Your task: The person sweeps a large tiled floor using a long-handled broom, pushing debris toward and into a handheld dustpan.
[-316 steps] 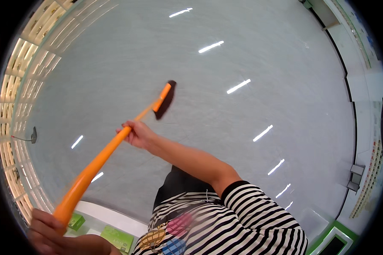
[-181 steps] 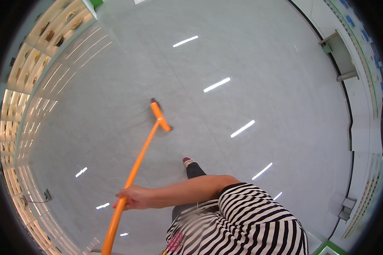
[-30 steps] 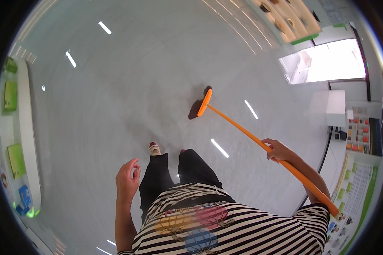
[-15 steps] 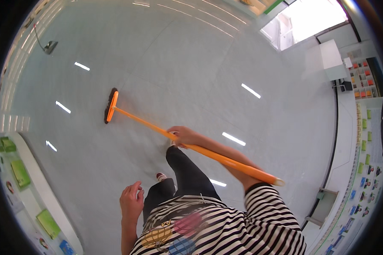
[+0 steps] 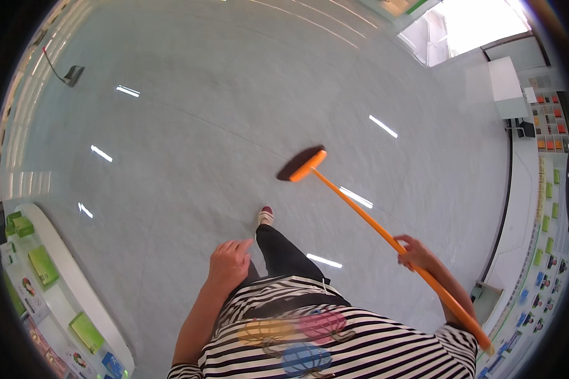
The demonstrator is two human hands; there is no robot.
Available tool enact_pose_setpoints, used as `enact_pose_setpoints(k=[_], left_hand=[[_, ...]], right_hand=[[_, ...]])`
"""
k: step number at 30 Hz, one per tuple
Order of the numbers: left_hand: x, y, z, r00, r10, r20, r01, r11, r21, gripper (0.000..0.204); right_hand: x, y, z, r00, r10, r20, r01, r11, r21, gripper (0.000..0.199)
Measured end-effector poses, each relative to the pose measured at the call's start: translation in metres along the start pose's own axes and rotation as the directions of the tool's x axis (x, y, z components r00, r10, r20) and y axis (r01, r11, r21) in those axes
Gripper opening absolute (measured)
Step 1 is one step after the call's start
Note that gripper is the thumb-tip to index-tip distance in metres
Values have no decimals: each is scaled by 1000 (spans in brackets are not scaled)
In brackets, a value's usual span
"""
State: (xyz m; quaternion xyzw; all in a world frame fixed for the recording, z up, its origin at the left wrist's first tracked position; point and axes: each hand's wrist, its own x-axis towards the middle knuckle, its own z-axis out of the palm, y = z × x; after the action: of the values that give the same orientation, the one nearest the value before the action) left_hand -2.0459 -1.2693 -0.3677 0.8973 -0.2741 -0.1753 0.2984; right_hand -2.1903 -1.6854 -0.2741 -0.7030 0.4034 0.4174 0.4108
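Around the orange broom handle [image 5: 385, 230], the right hand [image 5: 416, 252] has its fingers curled in a one-handed grip, a little above the handle's midpoint. From that hand the handle runs forward and to the left, down to the orange broom head [image 5: 308, 165], which meets the pale grey floor [image 5: 189, 126] well ahead of the hand. A dark patch, either bristles or shadow, sits just behind the head. Back from the hand, the rest of the handle passes along the forearm and ends near the elbow, at the lower right edge of the view.

The left hand [image 5: 229, 265] holds nothing. It hangs loose by the hip with its fingers together and slightly bent, their tips pointing forward, close beside the dark trouser leg [image 5: 284, 252]. Just ahead of that hand, one shoe [image 5: 265, 216] steps onto the floor. Below both hands shows a black and white striped shirt [image 5: 335, 341] with coloured round prints.

Far ahead of the left hand, near the upper left rim, a long-handled dustpan [image 5: 69, 72] stands by itself. Behind and to the left of that hand runs a curved white counter [image 5: 69, 278] bearing green boxes [image 5: 44, 265]. Beyond the right hand, shelves [image 5: 547, 208] of small coloured items line the wall.
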Motion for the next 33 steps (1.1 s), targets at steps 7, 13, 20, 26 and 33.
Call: enact_pose_setpoints(k=[7,13,20,26,33], left_hand=[[20,3,-15,998,54,-11,-55,998,-23,24],[17,-42,-39,999,-5,39,6,1000,-7,26],[62,-99,-101,989,20,149,-34,995,91,28],[120,-163,-155,987,-4,163,-19,990,137,30],[200,-181,-182,983,118,143,-126,991,53,28]], right_hand=[[-54,-38,5,1000,13,2,-13,995,101,59],[63,-143,66,902,-396,174,305,867,393,55],[216,-343,136,825,-534,182,406,786,466,55],[179,-276,94,949,-308,61,252,864,436,53],[18,-196,49,987,127,-101,-72,901,428,58]])
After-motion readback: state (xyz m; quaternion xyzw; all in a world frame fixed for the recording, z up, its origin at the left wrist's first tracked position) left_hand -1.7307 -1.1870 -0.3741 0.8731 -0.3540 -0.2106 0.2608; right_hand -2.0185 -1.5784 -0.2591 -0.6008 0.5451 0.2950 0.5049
